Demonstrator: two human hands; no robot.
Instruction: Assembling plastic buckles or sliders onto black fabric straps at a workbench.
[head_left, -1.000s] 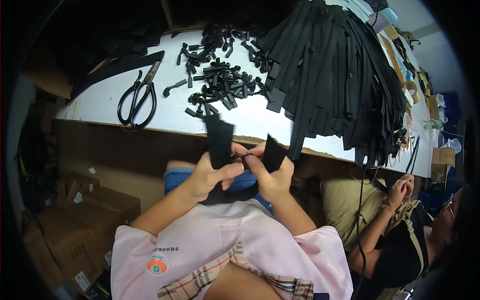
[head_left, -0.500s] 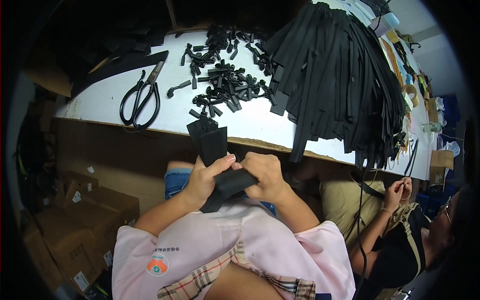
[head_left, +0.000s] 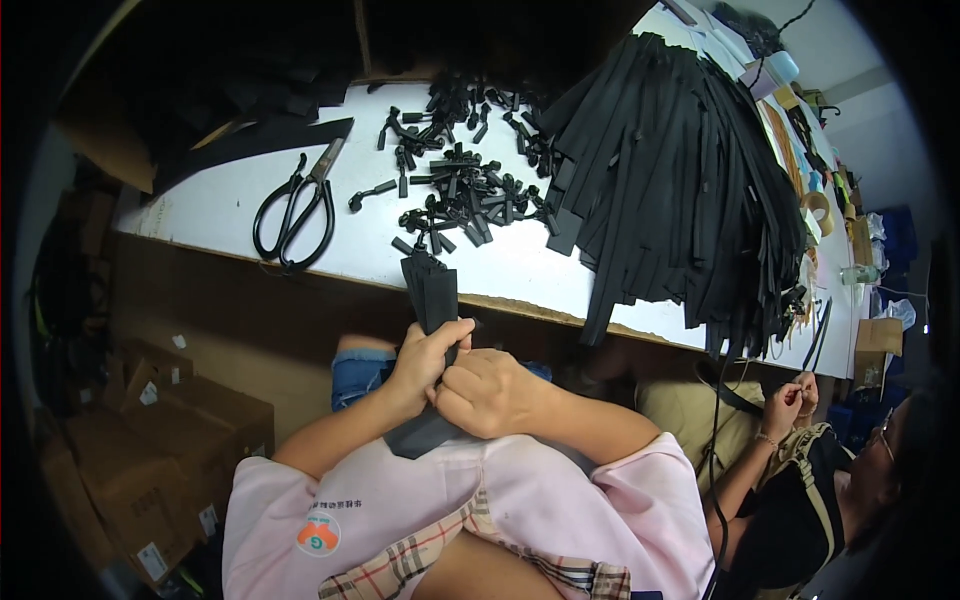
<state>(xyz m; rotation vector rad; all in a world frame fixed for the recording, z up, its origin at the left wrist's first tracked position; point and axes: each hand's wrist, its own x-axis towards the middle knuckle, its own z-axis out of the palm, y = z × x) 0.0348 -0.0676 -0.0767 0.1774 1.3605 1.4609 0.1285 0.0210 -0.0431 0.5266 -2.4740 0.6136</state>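
Observation:
My left hand [head_left: 418, 368] is wrapped round a bundle of flat black strips [head_left: 437, 298]. The bundle's upper ends rise past my thumb towards the table's front edge, and small black zipper sliders sit near their tips. Pressed against the left fingers, my right hand [head_left: 490, 392] is closed in a fist over the bundle; what lies inside its fingers is hidden. Below both hands, a wide black strip end [head_left: 420, 437] hangs against the pink shirt.
Loose zipper sliders with black pulls [head_left: 470, 190] lie scattered on the white table [head_left: 370, 240]. Black-handled scissors [head_left: 295, 213] rest to their left, a heap of long black strips [head_left: 670, 190] to their right. A co-worker [head_left: 800, 480] sits at right; cardboard boxes [head_left: 150, 440] stand lower left.
My right hand has moved left and down, its fist now against the left hand. The strip that was bent across towards the right hand now hangs downward below both hands.

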